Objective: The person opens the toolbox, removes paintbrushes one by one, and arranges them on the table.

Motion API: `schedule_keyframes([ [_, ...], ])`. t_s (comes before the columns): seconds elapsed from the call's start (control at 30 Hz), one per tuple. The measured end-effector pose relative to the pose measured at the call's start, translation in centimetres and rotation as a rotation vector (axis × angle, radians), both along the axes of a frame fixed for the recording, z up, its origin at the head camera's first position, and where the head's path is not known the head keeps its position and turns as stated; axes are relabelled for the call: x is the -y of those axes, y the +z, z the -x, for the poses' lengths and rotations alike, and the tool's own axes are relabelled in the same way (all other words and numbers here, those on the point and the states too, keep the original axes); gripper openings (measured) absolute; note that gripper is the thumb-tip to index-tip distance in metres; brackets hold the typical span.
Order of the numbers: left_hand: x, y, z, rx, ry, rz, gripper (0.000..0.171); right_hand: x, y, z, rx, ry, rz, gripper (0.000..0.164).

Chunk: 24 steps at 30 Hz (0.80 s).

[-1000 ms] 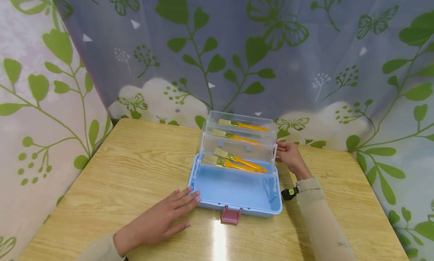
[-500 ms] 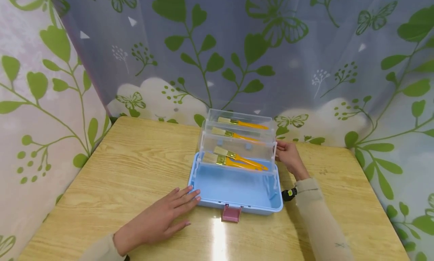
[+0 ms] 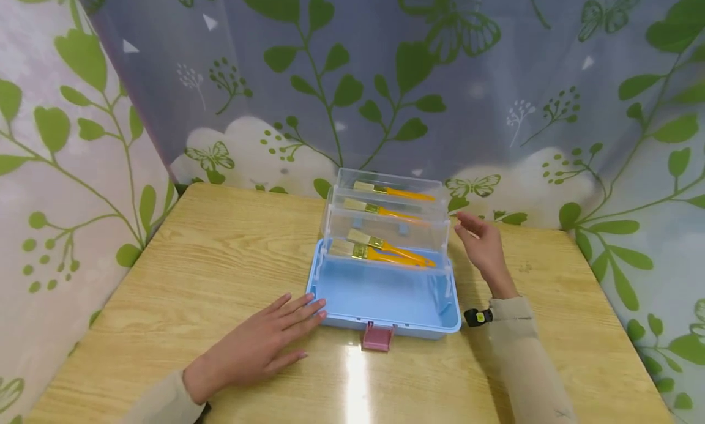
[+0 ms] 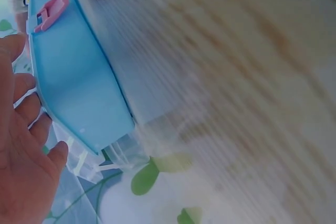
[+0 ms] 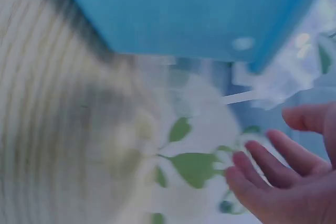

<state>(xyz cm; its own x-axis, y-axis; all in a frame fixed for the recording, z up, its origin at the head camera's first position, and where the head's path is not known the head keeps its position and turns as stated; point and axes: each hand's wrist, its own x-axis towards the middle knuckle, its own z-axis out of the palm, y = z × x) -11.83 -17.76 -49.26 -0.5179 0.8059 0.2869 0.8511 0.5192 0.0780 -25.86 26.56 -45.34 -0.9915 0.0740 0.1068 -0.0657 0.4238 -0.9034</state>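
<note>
A light blue storage box (image 3: 380,289) with a pink latch (image 3: 377,337) stands unfolded on the table. Its clear trays (image 3: 396,219) are raised in steps toward the back. Paintbrushes with orange handles lie in them: one brush (image 3: 393,191) at the top, another (image 3: 380,210) on the middle level, and two crossed brushes (image 3: 385,249) at the lowest. My left hand (image 3: 264,341) rests with fingers extended on the box's front left corner; the left wrist view shows those fingers along the box rim (image 4: 44,103). Beside the trays on the right, my right hand (image 3: 484,246) is raised with nothing in it.
The box stands on a wood-grain table (image 3: 231,259). Behind it hangs a patterned curtain (image 3: 385,106) close to the table's back edge, and more patterned fabric (image 3: 71,136) flanks the left side. A dark band (image 3: 478,317) is on the right wrist.
My right hand has let go of the trays' right side and moved slightly right, its fingers loosened. The left hand stays at the box corner. The head view has tipped down a little.
</note>
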Motion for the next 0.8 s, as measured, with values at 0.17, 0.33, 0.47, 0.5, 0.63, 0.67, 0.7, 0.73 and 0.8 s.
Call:
schedule_keyframes([
  [0.17, 0.1, -0.1, 0.2, -0.016, -0.01, -0.004, 0.07, 1.0, 2.0, -1.7, -0.386, -0.145, 0.122, 0.025],
  [0.33, 0.3, -0.3, 0.3, -0.018, -0.016, -0.009, 0.069, 2.6, 3.6, -3.2, -0.596, 0.082, 0.251, 0.015],
  [0.47, 0.3, -0.4, 0.3, -0.015, -0.015, -0.011, 0.068, 3.7, 4.3, -4.2, -0.457, 0.338, 0.11, 0.018],
  [0.5, 0.3, -0.5, 0.2, -0.017, -0.016, -0.01, 0.068, 3.8, 4.4, -4.3, -0.41, 0.384, 0.052, 0.019],
  [0.63, 0.2, -0.6, 0.0, -0.02, -0.02, -0.015, 0.07, 4.3, 4.3, -4.1, -0.26, 0.51, -0.095, 0.023],
  [0.67, 0.2, -0.5, 0.0, -0.022, -0.02, -0.013, 0.071, 4.4, 4.2, -3.9, -0.235, 0.527, -0.119, 0.024],
  [0.7, 0.2, -0.5, 0.0, -0.022, -0.019, -0.01, 0.071, 4.5, 4.2, -3.7, -0.212, 0.545, -0.138, 0.026],
  [0.73, 0.2, -0.5, 0.1, -0.02, -0.016, -0.008, 0.07, 4.5, 4.2, -3.4, -0.191, 0.564, -0.153, 0.028],
  [0.8, 0.2, -0.3, 0.2, -0.015, -0.013, 0.002, 0.069, 4.7, 4.2, -3.0, -0.158, 0.601, -0.17, 0.032],
])
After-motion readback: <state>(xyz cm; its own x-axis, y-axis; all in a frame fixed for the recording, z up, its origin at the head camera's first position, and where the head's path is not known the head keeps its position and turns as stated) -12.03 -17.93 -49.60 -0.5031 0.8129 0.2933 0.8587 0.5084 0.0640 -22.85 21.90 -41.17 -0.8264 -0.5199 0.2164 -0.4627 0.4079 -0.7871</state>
